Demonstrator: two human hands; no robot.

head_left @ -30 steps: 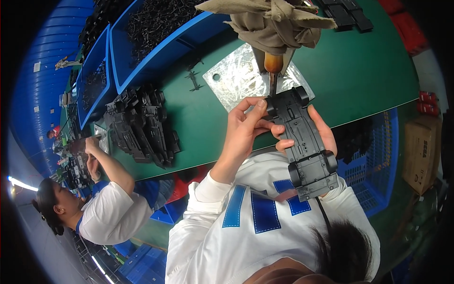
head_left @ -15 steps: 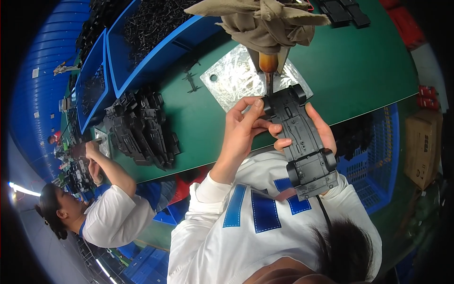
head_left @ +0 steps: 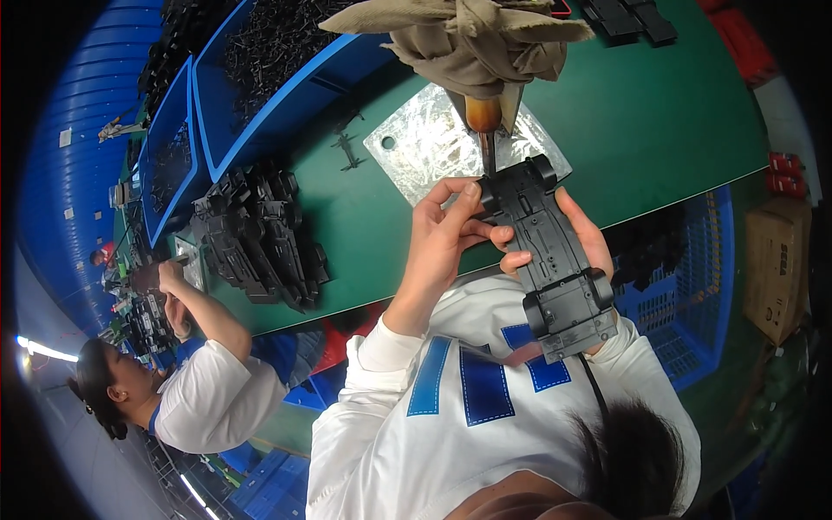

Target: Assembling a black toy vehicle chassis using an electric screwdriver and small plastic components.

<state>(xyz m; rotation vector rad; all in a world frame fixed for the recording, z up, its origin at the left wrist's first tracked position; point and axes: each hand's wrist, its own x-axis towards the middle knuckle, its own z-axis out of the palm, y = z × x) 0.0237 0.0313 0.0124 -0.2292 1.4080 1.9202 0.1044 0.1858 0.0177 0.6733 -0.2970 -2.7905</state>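
Observation:
A black toy car chassis (head_left: 552,247) with wheels at its corners is held up in front of my chest, long side running away from me. My left hand (head_left: 444,234) pinches its far left wheel between thumb and fingers. Round the right side of the chassis, my right hand (head_left: 587,232) grips it; fingertips show at its left edge too. Above the far end hangs a cloth-wrapped tool (head_left: 485,52) with an amber collar and a metal bit (head_left: 488,152) pointing down. The bit's tip is at the chassis's far end; whether it touches, I cannot tell.
A shiny foil-like plate (head_left: 416,143) lies on the green table (head_left: 650,130) behind the chassis. To the left are a pile of black chassis (head_left: 260,234), a small black part (head_left: 348,150) and blue bins (head_left: 286,100). A co-worker (head_left: 208,381) works at left; a blue crate (head_left: 685,295) stands right.
The cloth-wrapped tool has shifted slightly left. The chassis and my hands have moved a very little left; my grip looks the same.

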